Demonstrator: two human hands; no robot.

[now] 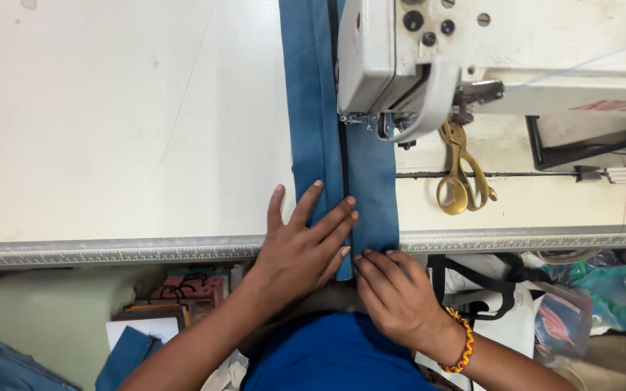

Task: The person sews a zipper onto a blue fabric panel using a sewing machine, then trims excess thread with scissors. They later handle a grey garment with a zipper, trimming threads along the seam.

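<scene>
**Two hands on blue fabric at the needle**

Two layers of blue woven fabric strip (313,145) with a dark zipper line down the middle, lying flat on the cream worktop (124,123) and running under the presser foot of the off-white sewing machine (429,65). Near end draped over the worktop's front edge. Left hand (302,246) spread wide, fingers flat on the cloth left of the dark line, gripping nothing. Right hand (393,293) narrow, fingertips pinching the fabric edge right at the worktop's lip. Likely risks: uneven pressure from the flat palm skewing the seam off the dark line; a loose pinch letting the hanging end drag; fingertips drifting too near the needle. Gold-coloured metal scissors (461,174) resting just right of the cloth, beside the machine.
</scene>
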